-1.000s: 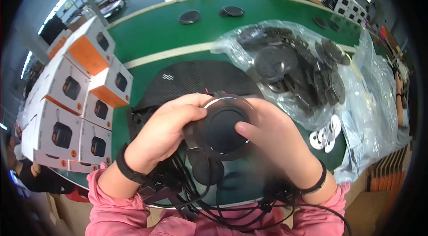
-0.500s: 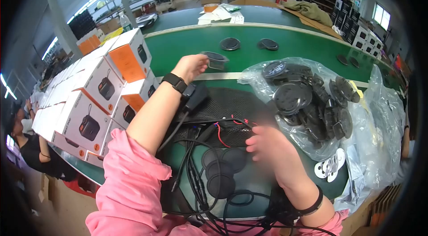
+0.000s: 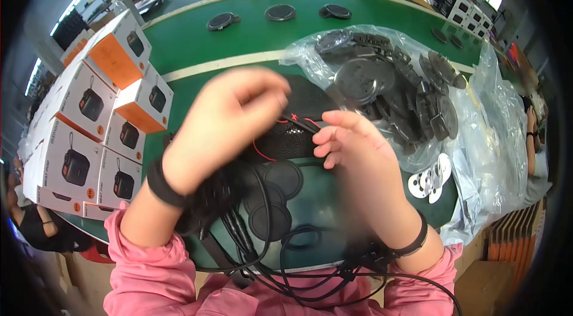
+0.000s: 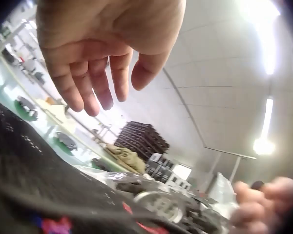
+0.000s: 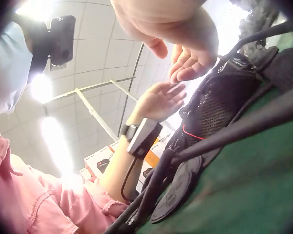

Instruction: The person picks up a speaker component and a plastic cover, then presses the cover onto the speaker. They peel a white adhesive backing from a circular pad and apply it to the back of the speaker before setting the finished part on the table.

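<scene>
Over the black mesh bag [image 3: 298, 98] my left hand [image 3: 230, 125] hovers, fingers loosely bent and slightly blurred. In the left wrist view that hand [image 4: 110, 44] holds nothing, its fingers apart. To its right my right hand [image 3: 364, 155] has loosely bent fingers; the right wrist view shows the same hand [image 5: 180, 34] with nothing gripped. Beneath the hands, several round black pads [image 3: 270, 220] lie on the green surface beside black cables [image 3: 239, 244]. A clear plastic bag [image 3: 304, 53] with several round black parts [image 3: 364, 80] is right of the mesh bag.
White and orange boxes [image 3: 77, 160] are stacked at the left. Round black parts [image 3: 280, 13] lie in a row on the green belt [image 3: 197, 47] at the back. White discs with black dots [image 3: 431, 180] lie near the right edge. A person [image 3: 36, 226] is at the far left.
The round part from my left hand now lies on the belt, left of the other two. My left hand has come back over the mesh bag, nearer my right hand.
</scene>
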Motion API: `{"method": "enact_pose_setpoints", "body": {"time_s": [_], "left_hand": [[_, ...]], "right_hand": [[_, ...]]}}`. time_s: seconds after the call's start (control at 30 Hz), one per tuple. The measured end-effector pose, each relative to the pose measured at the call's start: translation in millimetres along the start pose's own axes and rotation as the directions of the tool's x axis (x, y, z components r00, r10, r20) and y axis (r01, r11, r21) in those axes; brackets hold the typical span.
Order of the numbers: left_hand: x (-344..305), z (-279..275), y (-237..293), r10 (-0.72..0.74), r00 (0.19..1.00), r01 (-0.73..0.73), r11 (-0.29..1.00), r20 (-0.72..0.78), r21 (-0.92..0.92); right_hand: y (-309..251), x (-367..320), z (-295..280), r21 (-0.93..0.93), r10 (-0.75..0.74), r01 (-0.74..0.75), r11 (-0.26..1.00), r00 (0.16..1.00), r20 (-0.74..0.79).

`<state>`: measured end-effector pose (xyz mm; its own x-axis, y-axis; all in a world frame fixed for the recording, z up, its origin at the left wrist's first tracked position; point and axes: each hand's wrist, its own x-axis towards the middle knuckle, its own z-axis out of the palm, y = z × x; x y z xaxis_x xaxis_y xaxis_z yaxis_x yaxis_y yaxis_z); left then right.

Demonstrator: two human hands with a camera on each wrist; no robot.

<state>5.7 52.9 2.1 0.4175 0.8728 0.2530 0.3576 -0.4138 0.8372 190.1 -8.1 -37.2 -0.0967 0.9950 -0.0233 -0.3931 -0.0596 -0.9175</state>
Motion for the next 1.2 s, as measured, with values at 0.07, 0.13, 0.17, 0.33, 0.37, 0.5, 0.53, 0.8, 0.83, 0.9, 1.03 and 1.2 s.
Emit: {"method": "enact_pose_setpoints", "body": {"time_s": [0.07, 0.13, 0.17, 0.33, 0.37, 0.5, 0.53, 0.8, 0.83, 0.9, 1.03, 1.2], "left_hand": [[-24.6, 10.3, 10.7, 0.182, 0.956, -0.279, 0.812, 0.231, 0.512], [-46.6, 23.0, 10.1, 0.039, 0.968, -0.207, 0.689, 0.249, 0.695], [-49.4, 27.6, 6.5, 0.038, 0.967, -0.207, 0.691, 0.251, 0.693], [-50.2, 37.8, -3.6, -0.166, 0.946, -0.133, 0.586, 0.279, 0.799], [-50.8, 38.1, -4.9, -0.167, 0.946, -0.131, 0.587, 0.278, 0.799], [-51.8, 37.3, -8.4, -0.106, 0.953, -0.161, 0.618, 0.285, 0.77], [-51.1, 36.7, -8.9, -0.084, 0.956, -0.162, 0.651, 0.282, 0.742], [-39.2, 34.4, 0.6, 0.197, 0.978, -0.176, 0.956, -0.067, 0.236], [-38.9, 33.8, 0.2, 0.234, 0.967, -0.208, 0.952, -0.098, 0.226], [-38.4, 36.0, 1.0, 0.297, 0.932, -0.259, 0.946, -0.206, 0.194], [-40.8, 30.5, 5.1, 0.494, 0.858, -0.44, 0.849, -0.14, 0.292], [-43.6, 35.5, 8.6, 0.373, 0.912, -0.34, 0.92, -0.171, 0.194]], "right_hand": [[1.8, 0.2, 0.0, 0.009, 0.008, -0.008, 1.0, 1.0, -0.001], [3.4, 0.4, 0.3, 0.017, 0.01, -0.01, 1.0, 1.0, 0.004], [3.9, 1.1, 0.6, 0.01, 0.028, -0.028, 1.0, 1.0, 0.001], [6.3, 3.2, 0.2, -0.01, 0.079, -0.079, 0.997, 0.997, 0.026], [6.7, 3.1, 0.2, -0.006, 0.091, -0.091, 0.996, 0.995, 0.04], [8.4, 3.9, -0.9, 0.0, 0.121, -0.122, 0.993, 0.99, 0.071], [7.1, 4.1, -0.5, -0.035, 0.133, -0.131, 0.991, 0.989, 0.066], [15.2, 0.3, 1.7, -0.564, -0.314, 0.322, 0.761, 0.942, 0.113], [14.1, 0.0, 3.3, -0.515, -0.35, 0.352, 0.781, 0.931, 0.106], [9.5, -4.0, 3.7, -0.475, -0.347, 0.357, 0.804, 0.931, 0.111], [6.7, -7.8, 6.2, -0.271, -0.322, 0.341, 0.9, 0.94, 0.115], [5.8, -7.3, 8.6, -0.082, -0.27, 0.284, 0.955, 0.952, 0.147]]}}
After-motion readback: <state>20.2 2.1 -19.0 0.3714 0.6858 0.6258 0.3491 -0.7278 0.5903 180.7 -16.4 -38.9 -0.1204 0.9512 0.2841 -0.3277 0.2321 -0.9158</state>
